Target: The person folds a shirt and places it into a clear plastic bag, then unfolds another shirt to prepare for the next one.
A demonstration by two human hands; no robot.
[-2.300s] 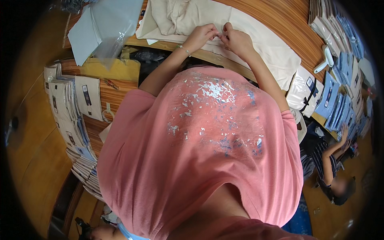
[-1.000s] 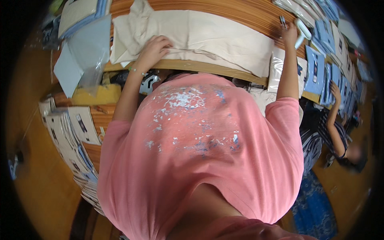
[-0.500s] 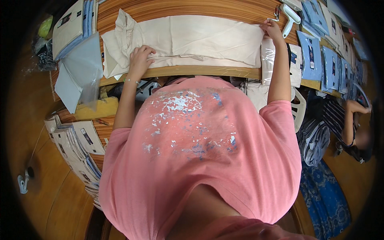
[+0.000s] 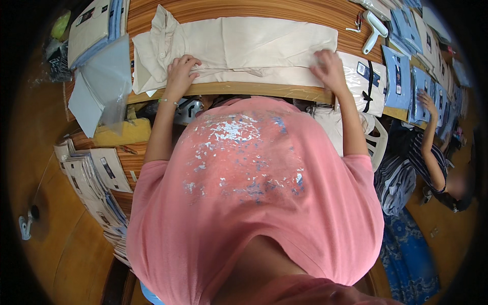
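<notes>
Wood-grain tabletop (image 4: 284, 9) is supporting a folded cream button-up shirt (image 4: 269, 43), its long axis running left to right. Left hand (image 4: 181, 72), open with bent fingers, is resting beside the shirt's buttoned end; right hand (image 4: 330, 71), blurred, grip indeterminable, is lying nearest the shirt's opposite end.

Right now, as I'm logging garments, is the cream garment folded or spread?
Folded: the cream garment lies as a long strip on the table, layered edges along its near side.

Just below and right of your lint roller (image 4: 376, 33), you have blue packaged garments (image 4: 394, 94); well below it, blue patterned cloth (image 4: 408, 259); far to its left, clear plastic sheets (image 4: 112, 81) and a yellow bundle (image 4: 123, 132).
</notes>
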